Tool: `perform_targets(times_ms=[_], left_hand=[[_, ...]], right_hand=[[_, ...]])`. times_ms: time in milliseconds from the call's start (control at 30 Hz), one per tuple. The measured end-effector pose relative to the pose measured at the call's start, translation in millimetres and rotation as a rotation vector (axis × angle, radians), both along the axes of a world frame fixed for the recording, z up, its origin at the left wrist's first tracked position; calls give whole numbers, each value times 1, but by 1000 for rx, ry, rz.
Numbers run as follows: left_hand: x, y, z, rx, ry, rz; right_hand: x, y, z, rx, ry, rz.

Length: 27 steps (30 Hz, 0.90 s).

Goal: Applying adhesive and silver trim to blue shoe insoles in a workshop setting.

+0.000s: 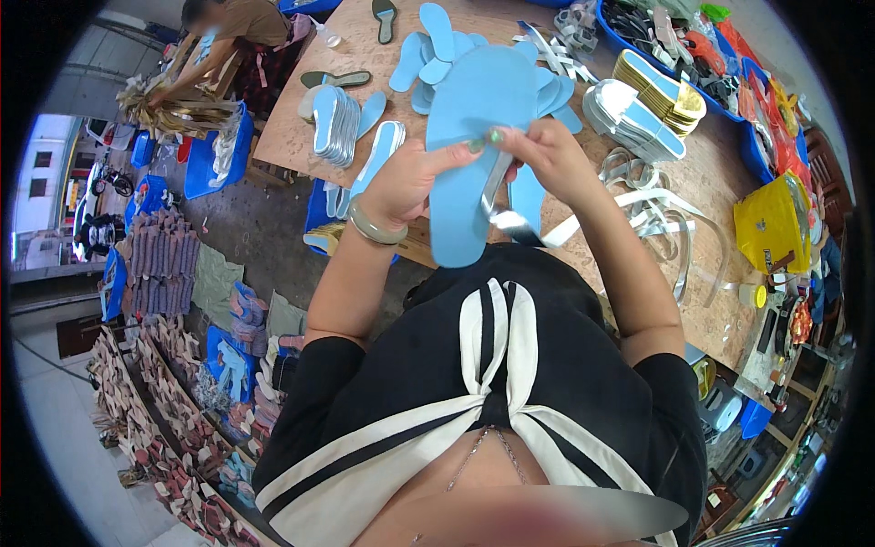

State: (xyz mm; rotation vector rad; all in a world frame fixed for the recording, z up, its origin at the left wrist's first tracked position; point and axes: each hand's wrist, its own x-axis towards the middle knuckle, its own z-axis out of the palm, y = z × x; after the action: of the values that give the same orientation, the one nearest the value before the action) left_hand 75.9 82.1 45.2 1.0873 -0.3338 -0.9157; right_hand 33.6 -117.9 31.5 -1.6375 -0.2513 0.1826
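One blue insole (463, 187), in left hand (412, 175)

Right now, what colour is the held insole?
The insole is light blue, best seen in the head view.

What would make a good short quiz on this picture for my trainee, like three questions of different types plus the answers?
1. Multiple choice: which wrist wears the pale bangle? A left, B right, C both.
2. True or false: the yellow bag is to the left of the large blue insole.
3. Short answer: what hangs down from the fingers of the right hand?

Key: 1. A. 2. False, it is to the right. 3. A shiny silver strip.
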Motion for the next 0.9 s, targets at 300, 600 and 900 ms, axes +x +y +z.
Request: perform_targets(times_ms=[300, 600, 900], left_hand=[[-22, -26, -11, -292, -194, 454], [-36, -29, 3, -536, -128, 605], [-46, -41, -6, -351, -207, 715]], right_hand=[[6, 20, 13, 207, -179, -272], [-40, 15, 10, -84, -330, -347], [-36, 19, 5, -162, -338, -312]])
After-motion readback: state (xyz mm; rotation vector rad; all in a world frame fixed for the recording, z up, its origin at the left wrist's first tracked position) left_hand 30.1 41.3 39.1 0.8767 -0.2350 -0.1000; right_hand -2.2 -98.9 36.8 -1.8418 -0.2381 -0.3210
